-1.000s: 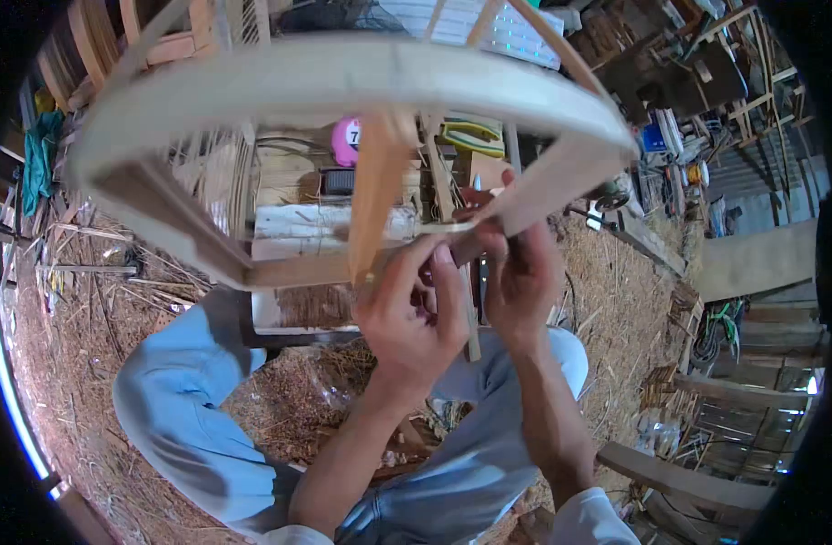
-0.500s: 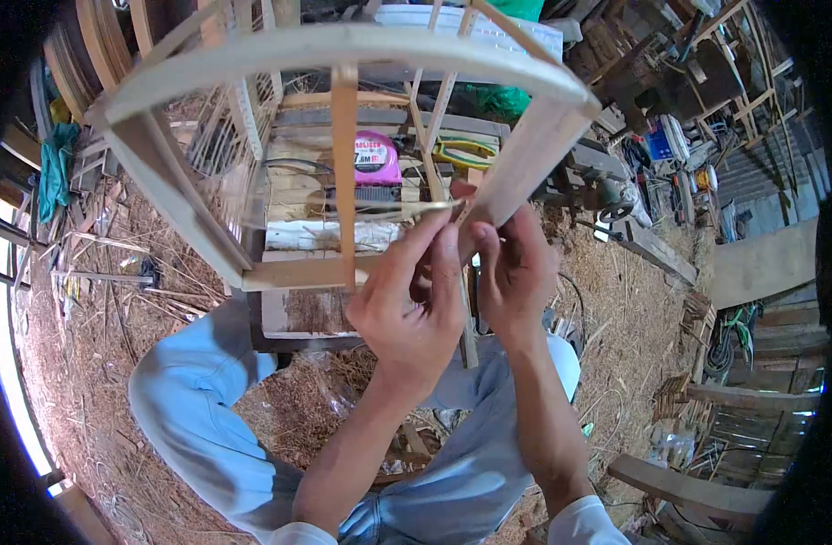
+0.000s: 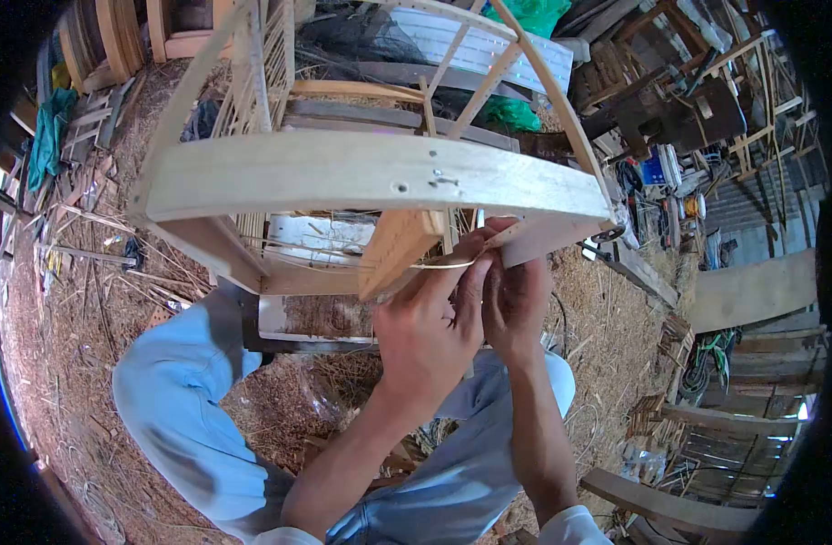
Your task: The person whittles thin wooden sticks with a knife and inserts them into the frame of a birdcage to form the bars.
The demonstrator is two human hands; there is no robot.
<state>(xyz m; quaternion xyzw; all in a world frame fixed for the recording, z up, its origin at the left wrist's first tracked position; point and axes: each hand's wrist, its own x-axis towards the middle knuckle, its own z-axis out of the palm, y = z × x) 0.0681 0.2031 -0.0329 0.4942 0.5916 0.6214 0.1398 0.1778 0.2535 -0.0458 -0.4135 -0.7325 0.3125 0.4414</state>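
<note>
A pale wooden cage-like frame (image 3: pixel 289 171), with a curved front rail and thin bars on its left side, stands tilted in front of me. My left hand (image 3: pixel 427 331) is closed, thumb and fingertips pinching a thin pale strip (image 3: pixel 445 265) inside the frame's right side. Beside it, my right hand (image 3: pixel 518 313) is closed at the lower end of the right side piece (image 3: pixel 557 238), its thumb close to the left fingertips. What lies between the right fingers is partly hidden. A wider brown slat (image 3: pixel 400 250) crosses the frame left of my hands.
Under the frame is a low wooden bench (image 3: pixel 316 313). Shavings (image 3: pixel 62 363) cover the floor around my knees. Green plastic (image 3: pixel 516 111) lies behind the frame, a teal cloth (image 3: pixel 48 154) hangs at the left, and boards (image 3: pixel 752 291) lean at the right.
The frame has tipped so its front rail is lower and faces me, hiding the pink tape measure. Both hands have moved slightly, the left one to the right, staying close together at the right side piece.
</note>
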